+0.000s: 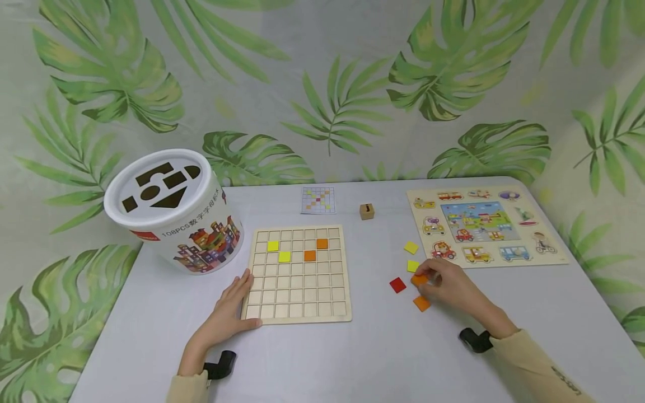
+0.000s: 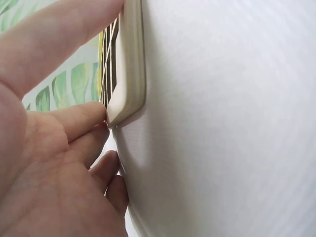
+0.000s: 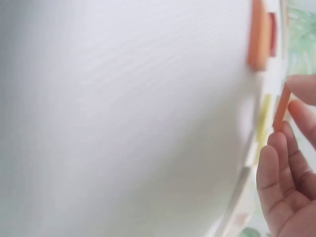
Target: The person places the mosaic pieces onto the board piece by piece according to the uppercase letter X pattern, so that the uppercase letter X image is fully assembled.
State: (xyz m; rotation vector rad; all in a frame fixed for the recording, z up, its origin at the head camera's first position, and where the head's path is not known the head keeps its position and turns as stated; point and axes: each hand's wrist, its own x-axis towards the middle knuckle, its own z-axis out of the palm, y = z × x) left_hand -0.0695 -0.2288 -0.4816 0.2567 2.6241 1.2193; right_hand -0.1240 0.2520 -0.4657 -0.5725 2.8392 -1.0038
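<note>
Head view: The right hand (image 1: 448, 286) pinched an orange tile (image 1: 419, 280) at three o'clock from the grid board (image 1: 297, 282); the left hand (image 1: 232, 309) touched the board's rim at eight o'clock. Left wrist: Its fingers were spread and nearly straight, gripping nothing. Right wrist: Thumb and fingertips were narrowed onto the tile. The step looked like a pick-up; the next move seemingly called for a steady carry toward nine o'clock.

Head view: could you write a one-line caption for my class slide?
The left hand touches a gridded board while the right hand pinches an orange tile near a red tile.
</note>
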